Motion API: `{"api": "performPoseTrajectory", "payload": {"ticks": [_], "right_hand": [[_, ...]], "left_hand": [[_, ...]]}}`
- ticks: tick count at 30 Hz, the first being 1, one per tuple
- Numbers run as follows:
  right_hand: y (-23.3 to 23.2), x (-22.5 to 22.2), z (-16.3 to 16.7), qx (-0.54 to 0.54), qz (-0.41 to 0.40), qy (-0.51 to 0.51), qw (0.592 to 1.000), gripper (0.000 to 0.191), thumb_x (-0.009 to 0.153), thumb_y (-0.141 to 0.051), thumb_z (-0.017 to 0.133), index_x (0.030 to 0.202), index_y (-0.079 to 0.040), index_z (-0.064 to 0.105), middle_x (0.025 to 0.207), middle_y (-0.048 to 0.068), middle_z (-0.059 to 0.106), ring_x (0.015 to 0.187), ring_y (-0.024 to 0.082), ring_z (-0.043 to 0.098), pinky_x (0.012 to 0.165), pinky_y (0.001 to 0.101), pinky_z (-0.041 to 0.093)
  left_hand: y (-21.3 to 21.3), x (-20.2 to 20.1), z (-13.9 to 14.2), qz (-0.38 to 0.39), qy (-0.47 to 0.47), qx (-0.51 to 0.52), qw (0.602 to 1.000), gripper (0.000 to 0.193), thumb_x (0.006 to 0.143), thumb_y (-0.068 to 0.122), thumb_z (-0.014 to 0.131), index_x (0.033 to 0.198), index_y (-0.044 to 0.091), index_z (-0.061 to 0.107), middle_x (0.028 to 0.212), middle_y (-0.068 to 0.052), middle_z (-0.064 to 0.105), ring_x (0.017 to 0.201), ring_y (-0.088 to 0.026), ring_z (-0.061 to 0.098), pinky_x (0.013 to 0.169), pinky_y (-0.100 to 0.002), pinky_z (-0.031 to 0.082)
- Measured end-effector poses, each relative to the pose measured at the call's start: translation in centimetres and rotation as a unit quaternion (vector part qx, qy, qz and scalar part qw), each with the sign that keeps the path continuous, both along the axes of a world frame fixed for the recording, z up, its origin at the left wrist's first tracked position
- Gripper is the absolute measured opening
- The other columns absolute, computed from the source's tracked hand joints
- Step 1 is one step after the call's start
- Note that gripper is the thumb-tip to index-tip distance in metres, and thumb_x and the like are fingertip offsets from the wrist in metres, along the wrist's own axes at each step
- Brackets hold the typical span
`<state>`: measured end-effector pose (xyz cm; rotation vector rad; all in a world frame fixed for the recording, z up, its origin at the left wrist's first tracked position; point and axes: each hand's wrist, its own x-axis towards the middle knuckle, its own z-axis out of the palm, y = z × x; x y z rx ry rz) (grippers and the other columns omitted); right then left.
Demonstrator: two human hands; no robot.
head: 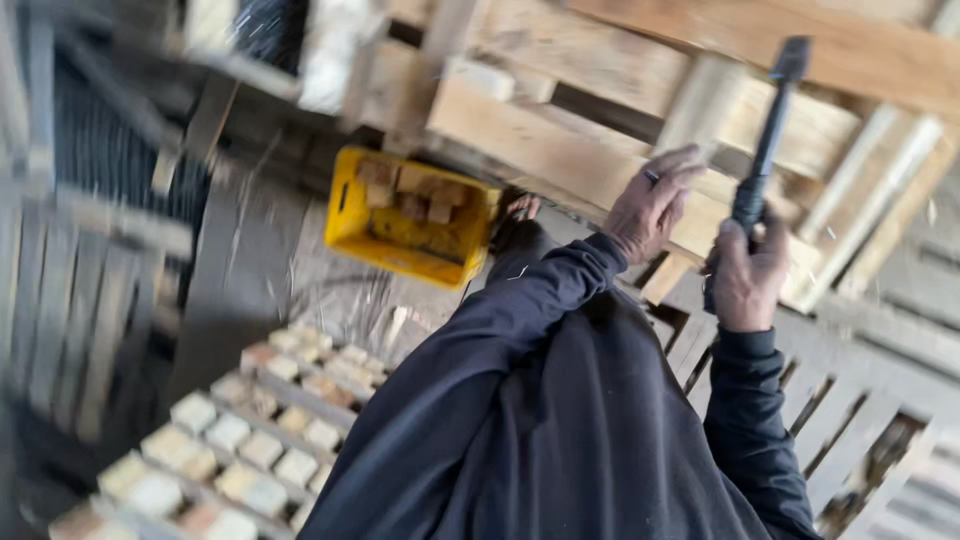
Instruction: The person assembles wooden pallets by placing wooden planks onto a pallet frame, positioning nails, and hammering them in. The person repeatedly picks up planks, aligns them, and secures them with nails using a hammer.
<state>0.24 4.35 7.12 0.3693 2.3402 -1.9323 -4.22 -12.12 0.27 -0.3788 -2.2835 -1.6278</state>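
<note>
Nearest to the camera are the dark sleeves of the person. The right hand (748, 275) is closed around the black handle of a long tool (766, 150), probably a hammer or a pry bar, which stands almost upright in front of the wooden pallet (560, 150). The left hand (652, 205) rests on a pallet board, the fingers bent together; something thin, maybe a nail, seems pinched there, but the blur hides it. In my judgement a blow could slip and hit the left fingers, because both hands are close. Lower left, a flat pallet carries rows of wooden blocks (230, 440). Farther, a yellow crate (410, 215) with more blocks stands on a dirty grey floor, among stacked pallets.
</note>
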Motion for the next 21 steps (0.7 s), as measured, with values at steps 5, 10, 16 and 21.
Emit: {"api": "performPoseTrajectory", "payload": {"ticks": [5,10,16,21], "right_hand": [[-5.3,-7.2,-2.8,-0.046,0.067,0.020,0.996,0.054,0.108,-0.011,0.056,0.159,-0.004,0.040,0.093,0.003,0.056,0.065,0.008,0.051,0.056,0.0263,0.045],[-9.4,-11.9,-4.6,0.303,0.230,-0.015,0.925,0.054,0.106,-0.025,0.059,0.157,-0.012,0.046,0.094,0.016,0.068,0.077,0.026,0.066,0.067,0.0386,0.054],[-13.4,-13.0,-1.4,0.430,0.236,-0.087,0.867,0.056,0.105,-0.042,0.065,0.156,-0.018,0.056,0.088,0.017,0.069,0.083,0.032,0.067,0.076,0.0429,0.049],[-20.1,-16.4,2.6,0.424,0.276,0.172,0.845,0.030,0.106,-0.020,0.074,0.135,-0.010,0.073,0.113,0.018,0.057,0.094,0.026,0.059,0.082,0.0360,0.051]], "left_hand": [[-10.6,-0.4,0.8,0.169,-0.037,0.003,0.985,0.030,0.100,0.005,0.064,0.130,0.010,0.063,0.142,-0.011,0.061,0.134,-0.029,0.059,0.114,-0.036,0.051],[-26.8,-6.5,-0.8,0.398,-0.294,0.100,0.863,0.021,0.105,0.023,0.063,0.123,0.015,0.069,0.111,-0.011,0.074,0.106,-0.023,0.073,0.091,-0.038,0.063],[-48.7,-11.1,-2.6,0.532,-0.103,-0.174,0.823,0.018,0.089,0.007,0.076,0.107,0.008,0.073,0.107,-0.013,0.068,0.098,-0.028,0.068,0.087,-0.043,0.059],[-55.9,-13.2,-4.2,0.444,-0.224,-0.375,0.782,0.028,0.084,0.003,0.067,0.112,0.004,0.068,0.110,-0.022,0.063,0.101,-0.041,0.063,0.083,-0.049,0.055]]}}
